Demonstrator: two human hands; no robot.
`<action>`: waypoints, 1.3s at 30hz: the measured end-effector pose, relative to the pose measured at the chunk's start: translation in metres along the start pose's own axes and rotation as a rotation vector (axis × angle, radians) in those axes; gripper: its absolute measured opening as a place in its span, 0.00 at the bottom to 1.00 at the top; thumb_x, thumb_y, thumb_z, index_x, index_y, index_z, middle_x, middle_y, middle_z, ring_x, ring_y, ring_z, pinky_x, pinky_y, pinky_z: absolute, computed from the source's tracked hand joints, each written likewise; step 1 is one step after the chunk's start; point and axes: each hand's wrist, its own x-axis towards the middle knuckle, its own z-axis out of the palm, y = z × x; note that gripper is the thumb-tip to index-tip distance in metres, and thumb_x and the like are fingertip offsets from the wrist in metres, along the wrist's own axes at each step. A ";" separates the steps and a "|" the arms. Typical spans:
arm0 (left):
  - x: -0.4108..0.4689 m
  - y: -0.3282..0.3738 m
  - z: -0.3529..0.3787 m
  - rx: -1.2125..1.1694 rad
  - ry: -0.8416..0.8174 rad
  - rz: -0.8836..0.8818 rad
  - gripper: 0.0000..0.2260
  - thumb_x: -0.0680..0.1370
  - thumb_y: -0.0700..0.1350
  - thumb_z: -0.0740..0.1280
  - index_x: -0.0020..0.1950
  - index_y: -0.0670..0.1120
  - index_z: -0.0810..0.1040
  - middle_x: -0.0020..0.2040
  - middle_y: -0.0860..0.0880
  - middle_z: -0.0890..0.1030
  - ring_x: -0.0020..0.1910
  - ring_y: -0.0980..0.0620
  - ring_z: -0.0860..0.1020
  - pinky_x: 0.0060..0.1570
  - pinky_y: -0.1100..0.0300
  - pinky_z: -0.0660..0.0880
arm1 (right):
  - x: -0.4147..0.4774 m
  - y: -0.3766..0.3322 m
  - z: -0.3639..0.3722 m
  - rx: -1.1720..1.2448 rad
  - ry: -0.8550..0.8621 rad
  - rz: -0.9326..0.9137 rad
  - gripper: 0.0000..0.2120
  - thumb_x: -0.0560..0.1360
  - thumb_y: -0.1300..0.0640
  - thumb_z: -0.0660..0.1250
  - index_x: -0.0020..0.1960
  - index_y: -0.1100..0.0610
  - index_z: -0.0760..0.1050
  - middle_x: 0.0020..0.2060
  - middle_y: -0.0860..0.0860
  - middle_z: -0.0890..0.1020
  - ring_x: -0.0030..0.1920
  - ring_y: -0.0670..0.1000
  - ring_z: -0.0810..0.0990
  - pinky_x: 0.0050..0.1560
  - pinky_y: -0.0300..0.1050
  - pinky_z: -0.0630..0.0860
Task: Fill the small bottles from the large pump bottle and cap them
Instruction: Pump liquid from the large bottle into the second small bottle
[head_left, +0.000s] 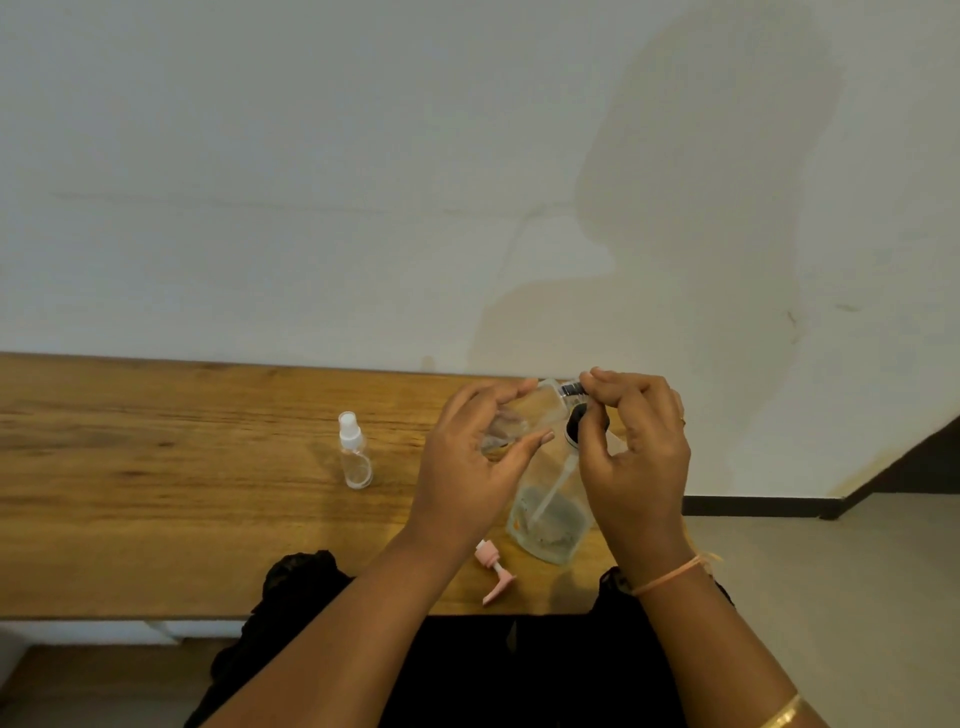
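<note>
Well, both hands are up over the wooden worktop (156, 467), busy with one small clear bottle (535, 410). The left hand (467, 467) holds that bottle by its body, its fingers (498, 395) curled over the upper side and the thumb pressing from below. The bottle lies tilted, with its neck pointing to the right. The right hand (634, 457) meets it there, its fingers (602, 382) pinching the dark cap (571, 388) at the neck. Whether the cap is fully seated I cannot tell from where I stand.

Directly beneath the hands the large pump bottle (550, 519) stands upright on the worktop, near the front edge. Its dark-rimmed mouth (574, 428) is uncovered, just under the small bottle's neck. A pale tube (545, 499) slants down inside it. The pink pump head (493, 571) lies on its side on the wood, just beside the large bottle's base on the left.

A second small bottle (356, 457) with a white spray top stands upright well to the left, apart from both hands. It is clear, and I cannot make out whether anything is in it.

A thin orange thread band (670, 574) circles the right wrist and a gold bangle (779, 714) sits further down that arm. Black clothing (467, 675) shows below the worktop's edge, and a pale wall (311, 182) rises behind.
</note>
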 end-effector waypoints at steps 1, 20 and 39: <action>0.001 -0.001 0.000 -0.003 -0.008 -0.011 0.20 0.69 0.43 0.75 0.58 0.55 0.75 0.53 0.56 0.76 0.51 0.67 0.75 0.48 0.76 0.70 | -0.001 0.001 0.001 0.004 -0.001 0.007 0.09 0.69 0.74 0.66 0.48 0.67 0.79 0.44 0.60 0.79 0.50 0.39 0.70 0.52 0.20 0.64; 0.001 -0.004 0.001 0.003 -0.004 -0.011 0.19 0.69 0.46 0.75 0.58 0.56 0.75 0.53 0.55 0.77 0.55 0.65 0.74 0.53 0.74 0.70 | -0.001 0.002 0.002 0.013 0.025 0.006 0.07 0.72 0.70 0.65 0.48 0.66 0.79 0.44 0.58 0.79 0.51 0.41 0.71 0.53 0.22 0.65; -0.002 -0.002 0.000 -0.012 0.015 0.009 0.20 0.69 0.45 0.74 0.58 0.56 0.75 0.53 0.56 0.76 0.53 0.64 0.75 0.51 0.74 0.70 | -0.001 0.002 0.001 0.053 0.031 -0.016 0.09 0.73 0.67 0.63 0.48 0.66 0.80 0.45 0.55 0.78 0.51 0.42 0.72 0.53 0.22 0.66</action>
